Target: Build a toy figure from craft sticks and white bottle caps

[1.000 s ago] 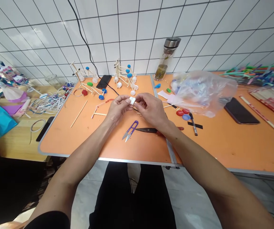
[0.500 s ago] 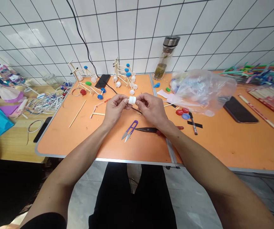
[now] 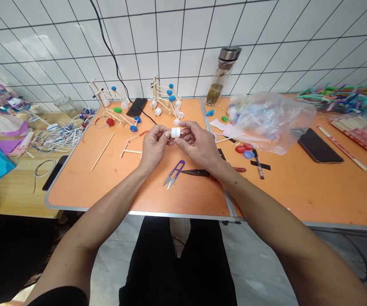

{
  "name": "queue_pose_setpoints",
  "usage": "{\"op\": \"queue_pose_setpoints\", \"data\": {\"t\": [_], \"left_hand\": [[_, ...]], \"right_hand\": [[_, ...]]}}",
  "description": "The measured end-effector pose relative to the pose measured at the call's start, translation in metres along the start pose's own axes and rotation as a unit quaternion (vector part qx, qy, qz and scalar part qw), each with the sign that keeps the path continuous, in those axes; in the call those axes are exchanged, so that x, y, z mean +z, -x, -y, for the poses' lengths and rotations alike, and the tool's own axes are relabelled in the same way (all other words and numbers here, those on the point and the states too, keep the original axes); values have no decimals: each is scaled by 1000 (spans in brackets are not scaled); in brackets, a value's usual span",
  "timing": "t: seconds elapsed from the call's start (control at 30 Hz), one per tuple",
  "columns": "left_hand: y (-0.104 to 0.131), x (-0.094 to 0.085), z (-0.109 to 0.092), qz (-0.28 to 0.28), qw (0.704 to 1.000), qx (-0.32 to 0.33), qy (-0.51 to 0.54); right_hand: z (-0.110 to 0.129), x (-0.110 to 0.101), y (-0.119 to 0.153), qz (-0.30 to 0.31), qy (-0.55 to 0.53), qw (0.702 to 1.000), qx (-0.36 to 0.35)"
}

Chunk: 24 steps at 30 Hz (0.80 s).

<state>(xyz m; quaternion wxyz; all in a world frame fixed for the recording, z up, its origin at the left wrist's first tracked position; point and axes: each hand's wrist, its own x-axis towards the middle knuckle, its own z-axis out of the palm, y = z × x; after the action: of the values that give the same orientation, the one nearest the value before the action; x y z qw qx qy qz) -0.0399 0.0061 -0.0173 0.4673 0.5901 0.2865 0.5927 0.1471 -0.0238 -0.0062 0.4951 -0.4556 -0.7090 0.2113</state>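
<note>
Orange table (image 3: 113, 187) standing against tiled wall, purple snips (image 3: 174, 173) and scissors (image 3: 202, 173) lying near its front edge, plastic bag (image 3: 271, 121), phone (image 3: 320, 146), bottle (image 3: 222, 76) resting farther back.

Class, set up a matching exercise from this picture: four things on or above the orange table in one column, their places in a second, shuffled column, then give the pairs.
Things:
1. white cap
2. purple snips
3. glass bottle
4. black phone

Places:
A. by the wall, upright
B. right of the plastic bag
C. between left hand and right hand
D. on the table below the hands

Pairs: 1-C, 2-D, 3-A, 4-B
</note>
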Motion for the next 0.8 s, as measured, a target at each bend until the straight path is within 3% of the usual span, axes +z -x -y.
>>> {"op": "queue_pose_setpoints", "data": {"t": [0.2, 0.8], "left_hand": [[5, 8, -2, -2, 1000, 4, -15], [6, 5, -2, 13, 1000, -9, -13]], "right_hand": [[2, 4, 0, -33, 38, 998, -21], [0, -4, -2, -6, 49, 997, -60]]}}
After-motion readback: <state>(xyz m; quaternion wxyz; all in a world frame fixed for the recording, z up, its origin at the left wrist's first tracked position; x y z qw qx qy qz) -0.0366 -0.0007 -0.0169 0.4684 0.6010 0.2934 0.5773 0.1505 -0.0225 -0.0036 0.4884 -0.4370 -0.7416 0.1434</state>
